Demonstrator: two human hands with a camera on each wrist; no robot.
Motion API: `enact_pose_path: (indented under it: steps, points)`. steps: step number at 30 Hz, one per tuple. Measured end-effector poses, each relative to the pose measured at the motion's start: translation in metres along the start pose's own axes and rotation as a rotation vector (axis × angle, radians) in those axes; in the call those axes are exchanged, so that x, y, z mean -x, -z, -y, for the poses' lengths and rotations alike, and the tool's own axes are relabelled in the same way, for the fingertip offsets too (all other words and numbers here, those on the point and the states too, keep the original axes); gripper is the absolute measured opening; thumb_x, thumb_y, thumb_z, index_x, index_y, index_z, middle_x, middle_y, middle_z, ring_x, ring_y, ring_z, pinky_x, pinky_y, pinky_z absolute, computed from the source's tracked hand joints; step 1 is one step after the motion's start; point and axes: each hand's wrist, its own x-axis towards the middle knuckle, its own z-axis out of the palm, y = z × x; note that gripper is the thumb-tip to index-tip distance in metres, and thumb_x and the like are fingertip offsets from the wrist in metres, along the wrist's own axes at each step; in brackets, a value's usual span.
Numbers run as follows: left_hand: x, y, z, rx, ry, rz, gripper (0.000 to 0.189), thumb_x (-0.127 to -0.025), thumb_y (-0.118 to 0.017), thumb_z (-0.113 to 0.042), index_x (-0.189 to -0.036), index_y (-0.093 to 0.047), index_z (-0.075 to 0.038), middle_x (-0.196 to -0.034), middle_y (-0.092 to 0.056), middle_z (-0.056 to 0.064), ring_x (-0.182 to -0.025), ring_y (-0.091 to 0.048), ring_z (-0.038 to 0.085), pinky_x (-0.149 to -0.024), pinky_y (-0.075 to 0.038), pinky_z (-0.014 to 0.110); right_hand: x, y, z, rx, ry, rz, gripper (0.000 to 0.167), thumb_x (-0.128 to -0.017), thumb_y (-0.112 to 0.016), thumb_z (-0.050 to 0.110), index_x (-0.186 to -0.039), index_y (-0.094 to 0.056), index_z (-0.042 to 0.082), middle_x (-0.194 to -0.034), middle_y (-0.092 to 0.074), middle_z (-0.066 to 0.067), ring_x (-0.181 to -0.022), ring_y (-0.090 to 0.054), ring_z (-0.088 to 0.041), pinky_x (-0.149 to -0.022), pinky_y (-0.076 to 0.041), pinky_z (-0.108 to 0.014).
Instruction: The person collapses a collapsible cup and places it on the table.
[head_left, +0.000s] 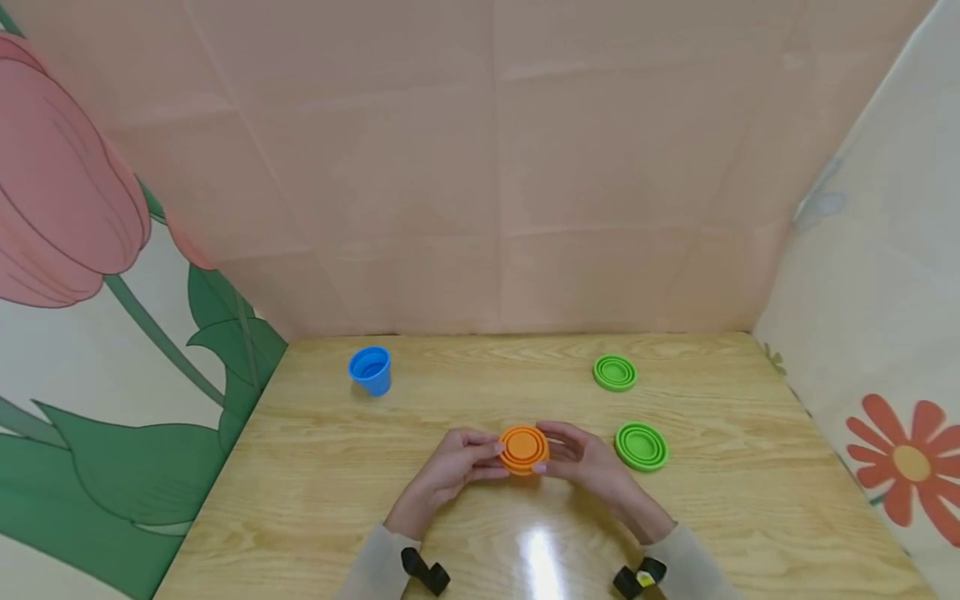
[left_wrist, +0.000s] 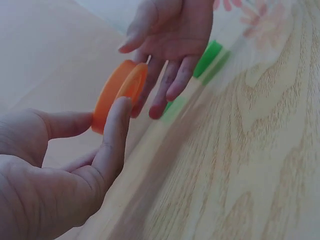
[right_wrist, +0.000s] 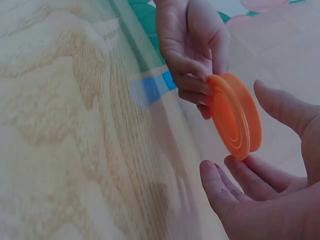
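Note:
An orange collapsible cup (head_left: pixel 523 450), folded flat into rings, is held above the table in front of me. My left hand (head_left: pixel 455 460) pinches its left edge between thumb and fingers, also plain in the left wrist view, where the cup (left_wrist: pixel 111 92) stands on edge. On the other side is my right hand (head_left: pixel 592 468), its thumb (right_wrist: pixel 280 105) apart from the cup and its fingers spread loosely. A right fingertip lies at the cup's lower rim in the right wrist view; whether it touches, I cannot tell.
A blue cup (head_left: pixel 371 372), expanded and upright, stands at the back left of the wooden table (head_left: pixel 315 517). Two flattened green collapsible cups lie on the right, one farther back (head_left: pixel 615 372) and one nearer (head_left: pixel 641 447) beside my right hand. Printed cloth walls surround the table.

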Motion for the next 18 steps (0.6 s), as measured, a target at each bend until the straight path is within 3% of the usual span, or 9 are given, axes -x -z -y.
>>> enact_pose_path:
  steps: [11, 14, 18]
  points:
    - [0.0023, -0.0003, -0.0019, 0.019, 0.018, 0.032, 0.029, -0.103, -0.065, -0.005, -0.127, -0.069, 0.011, -0.121, -0.072, 0.020, -0.098, -0.078, 0.023, -0.089, -0.067, 0.035, -0.0044, 0.0004, -0.0005, 0.039, 0.023, 0.069, 0.074, -0.090, -0.084, 0.022, -0.154, -0.050, 0.007, -0.157, -0.055, -0.016, -0.149, -0.048, -0.039, -0.123, -0.047, -0.046]
    - [0.0024, -0.0007, -0.0016, 0.009, 0.001, 0.047, 0.030, -0.103, -0.066, -0.008, -0.126, -0.069, 0.011, -0.118, -0.074, 0.018, -0.097, -0.077, 0.021, -0.090, -0.067, 0.035, -0.0052, -0.0005, -0.0018, 0.030, 0.000, 0.033, 0.072, -0.089, -0.086, 0.025, -0.151, -0.053, 0.009, -0.153, -0.059, -0.015, -0.146, -0.052, -0.036, -0.120, -0.050, -0.043]
    - [0.0043, -0.0014, -0.0012, -0.078, -0.062, 0.076, 0.037, -0.099, -0.074, -0.014, -0.127, -0.069, 0.010, -0.118, -0.076, 0.021, -0.098, -0.079, 0.023, -0.092, -0.066, 0.038, -0.0047, -0.0007, -0.0022, 0.017, -0.040, -0.027, 0.069, -0.088, -0.086, 0.031, -0.147, -0.059, 0.009, -0.147, -0.065, -0.013, -0.137, -0.062, -0.028, -0.113, -0.055, -0.030]
